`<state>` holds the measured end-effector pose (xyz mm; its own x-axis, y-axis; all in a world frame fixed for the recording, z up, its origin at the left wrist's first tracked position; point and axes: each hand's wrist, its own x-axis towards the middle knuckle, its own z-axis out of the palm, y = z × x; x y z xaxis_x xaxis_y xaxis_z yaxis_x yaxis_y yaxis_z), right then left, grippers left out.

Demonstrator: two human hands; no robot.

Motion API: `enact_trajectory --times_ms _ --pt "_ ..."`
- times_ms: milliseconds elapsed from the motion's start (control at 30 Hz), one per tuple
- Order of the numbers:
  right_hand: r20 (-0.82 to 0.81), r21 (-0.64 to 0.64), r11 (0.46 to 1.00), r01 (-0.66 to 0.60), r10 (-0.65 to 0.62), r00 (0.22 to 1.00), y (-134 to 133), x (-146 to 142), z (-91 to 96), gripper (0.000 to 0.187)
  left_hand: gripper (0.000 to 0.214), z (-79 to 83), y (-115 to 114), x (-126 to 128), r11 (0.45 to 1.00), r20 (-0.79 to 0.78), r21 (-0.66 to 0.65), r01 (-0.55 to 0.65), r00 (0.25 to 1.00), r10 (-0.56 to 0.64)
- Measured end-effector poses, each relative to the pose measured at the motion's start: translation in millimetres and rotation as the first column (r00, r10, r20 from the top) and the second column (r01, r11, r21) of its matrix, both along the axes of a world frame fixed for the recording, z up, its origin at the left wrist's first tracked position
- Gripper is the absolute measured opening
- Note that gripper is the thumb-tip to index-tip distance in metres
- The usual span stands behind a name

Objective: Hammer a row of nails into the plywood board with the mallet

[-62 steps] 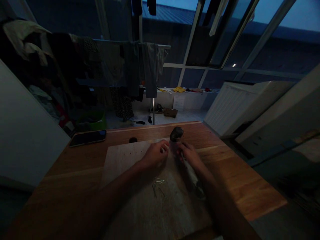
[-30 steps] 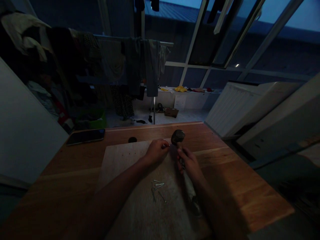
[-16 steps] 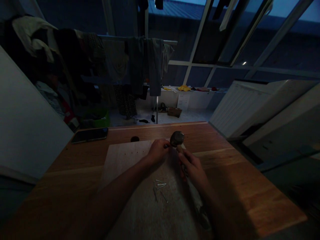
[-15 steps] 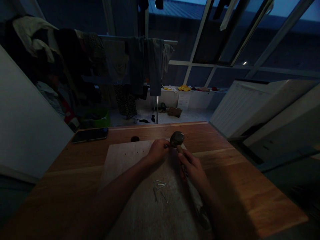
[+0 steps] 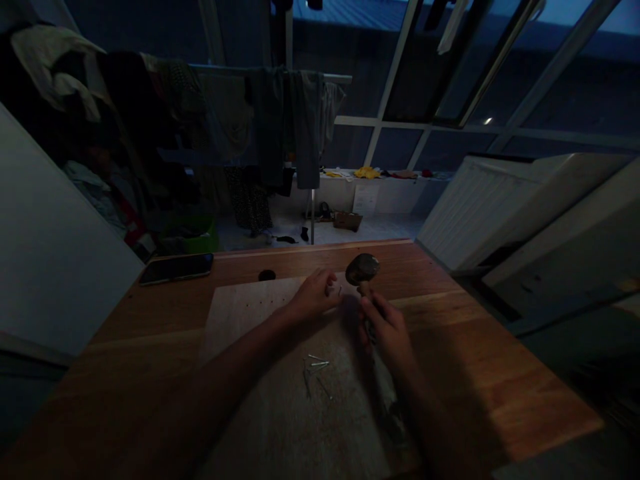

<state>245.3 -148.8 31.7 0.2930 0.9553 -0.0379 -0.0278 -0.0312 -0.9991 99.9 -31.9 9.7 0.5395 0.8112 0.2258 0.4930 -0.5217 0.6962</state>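
My right hand (image 5: pixel 387 327) is wrapped round the wooden handle of a mallet (image 5: pixel 363 269), whose dark, rounded head is raised above the far right part of a pale wooden board (image 5: pixel 270 420). My left hand (image 5: pixel 316 293) is over the board's far edge, its thumb and fingers apart. Just right of those fingers a thin nail (image 5: pixel 341 291) stands up from the board. Several loose nails (image 5: pixel 318 365) lie in the middle of the board. A row of small dark dots (image 5: pixel 260 303) runs along its far left part.
The board lies on a wooden table (image 5: pixel 475 347). A phone (image 5: pixel 177 268) and a small dark round thing (image 5: pixel 267 275) are near the far edge. Under my right forearm lies a long object (image 5: pixel 393 407), too dark to name. Beyond stand a clothes rack (image 5: pixel 313 220) and a white cabinet (image 5: pixel 465 207).
My left fingers have opened and drawn back to the left, uncovering the upright nail. The mallet head has shifted slightly right and up, away from the left hand.
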Motion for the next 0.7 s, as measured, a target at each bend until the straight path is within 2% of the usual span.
enact_trajectory --times_ms 33,100,200,267,367,533,600,700 --pt "-0.005 -0.005 1.0 0.005 -0.005 1.0 0 0 0.2 0.048 0.032 6.8 -4 -7 0.998 -0.038 0.033 0.044 0.998 -0.042" --pt "-0.016 -0.011 1.0 0.015 -0.015 1.0 1 0 0.8 0.049 0.029 23.2 -15 -25 0.975 -0.17 0.085 0.204 0.967 -0.187" --pt "-0.016 -0.015 1.0 0.015 -0.016 1.0 1 0 1.8 0.05 0.015 45.8 -41 -48 0.886 -0.443 0.008 0.464 0.796 -0.413" --pt "-0.008 -0.005 1.0 0.006 -0.006 1.0 0 1 2.0 0.049 0.013 53.6 -58 -56 0.856 -0.57 -0.019 0.517 0.698 -0.434" --pt "-0.009 0.002 1.0 -0.012 0.012 1.0 0 0 1.1 0.048 0.013 54.2 -74 -57 0.844 -0.654 0.013 0.536 0.643 -0.398" --pt "0.029 -0.006 0.996 -0.087 0.088 0.996 0 -1 -0.5 0.045 0.009 49.5 -73 -54 0.84 -0.66 0.032 0.542 0.642 -0.389" --pt "0.053 -0.015 0.993 -0.116 0.116 0.992 -1 -2 -0.3 0.046 0.005 47.9 -65 -55 0.863 -0.62 0.038 0.503 0.69 -0.374" --pt "0.048 -0.007 0.992 -0.123 0.123 0.991 -2 -2 0.2 0.047 0.004 40.0 -44 -52 0.929 -0.443 0.002 0.371 0.833 -0.332"
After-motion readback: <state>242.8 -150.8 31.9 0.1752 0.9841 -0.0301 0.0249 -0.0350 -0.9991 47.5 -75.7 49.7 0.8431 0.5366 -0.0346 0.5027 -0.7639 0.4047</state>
